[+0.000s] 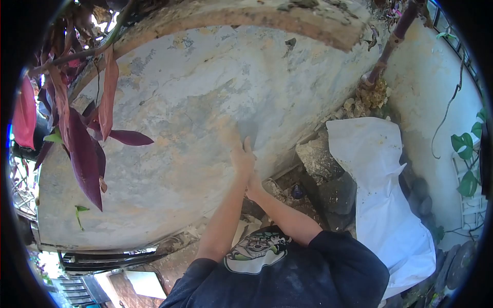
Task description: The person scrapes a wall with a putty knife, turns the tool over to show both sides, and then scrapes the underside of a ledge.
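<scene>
Against the big round tank (169, 154) in front of me, my left hand (241, 156) lies flat, fingers (245, 146) straight and pressed together, pointing up the curved wall. My right hand (253, 187) is tucked just below and behind the left wrist, touching the tank low down; I cannot tell how its fingers sit, as my left forearm hides most of them.

The tank fills most of the view. Its wall is rough cement, pale grey with worn orange and blue patches, bulging outward. Its thick rim (287, 20) arcs across the top, chipped and sandy brown. What it holds is out of sight.

To the right, a white sack (380, 185) lies slumped and full, its cloth creased and dusted with crumbs; it is closed to view, so its filling does not show. Between sack and tank sit grey blocks of broken stone (321, 164) and loose rubble.

On the left, long purple leaves (84, 154) hang before the tank, smooth and pointed. At the far right stands a cream wall (431, 77), with a few green leaves (465, 149) on a thin vine.
</scene>
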### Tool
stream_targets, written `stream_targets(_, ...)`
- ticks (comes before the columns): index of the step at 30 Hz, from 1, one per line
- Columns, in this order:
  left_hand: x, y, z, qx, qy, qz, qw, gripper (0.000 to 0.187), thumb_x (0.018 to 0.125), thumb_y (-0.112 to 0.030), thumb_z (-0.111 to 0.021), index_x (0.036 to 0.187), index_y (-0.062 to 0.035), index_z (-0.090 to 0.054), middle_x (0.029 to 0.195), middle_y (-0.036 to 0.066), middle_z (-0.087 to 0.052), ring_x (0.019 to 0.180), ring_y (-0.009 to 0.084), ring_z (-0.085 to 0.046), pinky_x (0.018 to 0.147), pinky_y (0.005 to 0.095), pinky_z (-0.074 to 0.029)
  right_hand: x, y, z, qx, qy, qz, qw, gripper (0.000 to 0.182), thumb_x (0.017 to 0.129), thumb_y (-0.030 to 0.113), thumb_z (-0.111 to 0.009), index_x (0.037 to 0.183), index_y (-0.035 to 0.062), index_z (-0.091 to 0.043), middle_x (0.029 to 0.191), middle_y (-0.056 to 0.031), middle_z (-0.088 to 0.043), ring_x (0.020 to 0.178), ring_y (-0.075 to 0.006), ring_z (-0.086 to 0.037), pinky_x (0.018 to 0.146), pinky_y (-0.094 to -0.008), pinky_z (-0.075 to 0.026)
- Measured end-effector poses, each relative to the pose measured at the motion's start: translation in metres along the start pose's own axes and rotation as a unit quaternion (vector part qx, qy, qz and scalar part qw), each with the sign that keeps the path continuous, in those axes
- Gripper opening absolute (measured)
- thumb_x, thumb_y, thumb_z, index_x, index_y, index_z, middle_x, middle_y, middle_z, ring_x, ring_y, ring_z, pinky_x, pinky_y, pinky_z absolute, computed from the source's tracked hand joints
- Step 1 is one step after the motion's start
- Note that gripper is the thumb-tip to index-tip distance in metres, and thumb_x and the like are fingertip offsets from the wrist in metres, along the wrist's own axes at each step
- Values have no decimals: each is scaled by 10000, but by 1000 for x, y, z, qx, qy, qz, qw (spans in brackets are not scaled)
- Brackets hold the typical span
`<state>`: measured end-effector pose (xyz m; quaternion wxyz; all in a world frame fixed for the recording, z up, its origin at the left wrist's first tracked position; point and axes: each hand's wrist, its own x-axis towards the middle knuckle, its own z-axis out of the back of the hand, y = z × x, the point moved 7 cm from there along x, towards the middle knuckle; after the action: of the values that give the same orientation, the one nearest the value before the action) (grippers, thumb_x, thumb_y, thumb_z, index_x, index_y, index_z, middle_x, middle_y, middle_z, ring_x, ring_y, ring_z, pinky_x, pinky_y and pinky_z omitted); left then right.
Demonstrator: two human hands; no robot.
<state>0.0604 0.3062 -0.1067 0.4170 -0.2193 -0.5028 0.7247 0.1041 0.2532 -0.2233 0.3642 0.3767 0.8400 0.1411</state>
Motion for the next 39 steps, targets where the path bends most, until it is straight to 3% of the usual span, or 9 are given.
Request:
stream_targets(2, 12, -15, 0, -19, -18, -12, 1000, 344, 958, -260, -528, 850, 65, -569, 629, 144, -644, 442, 185, -602, 441, 329, -463, 10, 12, -3, 1, -47, 27, 999, 318, 961, 384, -486, 793, 115, -509, 539, 48, -408, 375, -86, -342, 368, -284, -204)
stream_targets(4, 31, -47, -7, 77, -19, -131, 988, 373, 954, -281, -534, 794, 54, -568, 624, 143, -638, 447, 194, -605, 450, 335, -465, 10, 61, -27, -174, 23, 252, 952, 287, 956, 336, -492, 791, 102, -509, 544, 49, -412, 389, -83, -358, 373, -284, -215)
stream_targets(8, 25, -69, -8, 19, 54, -32, 998, 355, 957, -285, -514, 901, 55, -597, 674, 193, -629, 485, 267, -598, 523, 394, -466, -2, 68, -36, 5, -22, 132, 991, 256, 946, 302, -500, 797, 95, -518, 548, 50, -414, 398, -81, -366, 379, -284, -225)
stream_targets(11, 16, -53, -11, 13, 23, -59, 998, 393, 955, -292, -530, 768, 52, -563, 612, 140, -627, 444, 205, -602, 444, 340, -456, 0, 55, -19, -39, 42, 181, 982, 299, 949, 348, -504, 802, 89, -524, 548, 48, -417, 397, -83, -364, 379, -283, -226)
stream_targets(13, 8, -39, -10, -59, -2, -61, 996, 386, 954, -280, -537, 753, 49, -556, 605, 140, -625, 438, 198, -594, 428, 335, -448, 3, 36, -5, -17, 3, 100, 995, 331, 956, 379, -501, 800, 88, -518, 547, 47, -416, 400, -79, -359, 379, -283, -220)
stream_targets(23, 20, -64, -22, -46, 29, -22, 998, 414, 952, -307, -542, 789, 72, -579, 636, 165, -647, 456, 237, -599, 484, 362, -466, -3, 77, -17, -64, -5, 168, 984, 358, 944, 391, -518, 748, 91, -502, 526, 34, -421, 382, -76, -355, 362, -279, -213)
stream_targets(32, 25, -55, -39, -64, 19, -2, 998, 377, 957, -311, -549, 827, 41, -593, 671, 140, -671, 409, 145, -569, 394, 292, -423, 10, 81, -2, -64, -5, 125, 990, 370, 934, 384, -525, 714, 91, -477, 516, 36, -410, 369, -79, -344, 357, -278, -202)
stream_targets(34, 24, -54, -41, 0, 10, -107, 994, 382, 957, -315, -549, 832, 42, -600, 667, 140, -669, 415, 147, -572, 397, 292, -426, 12, 79, 2, -96, -10, 134, 986, 388, 940, 391, -522, 691, 99, -467, 510, 36, -405, 370, -80, -338, 357, -280, -202)
stream_targets(39, 20, -20, -53, -6, -5, -75, 997, 387, 957, -314, -550, 820, 45, -594, 664, 139, -667, 417, 144, -572, 393, 289, -423, 9, 73, 21, -88, -25, 120, 989, 256, 930, 270, -522, 752, 86, -515, 567, 29, -445, 422, -79, -387, 382, -280, -243)
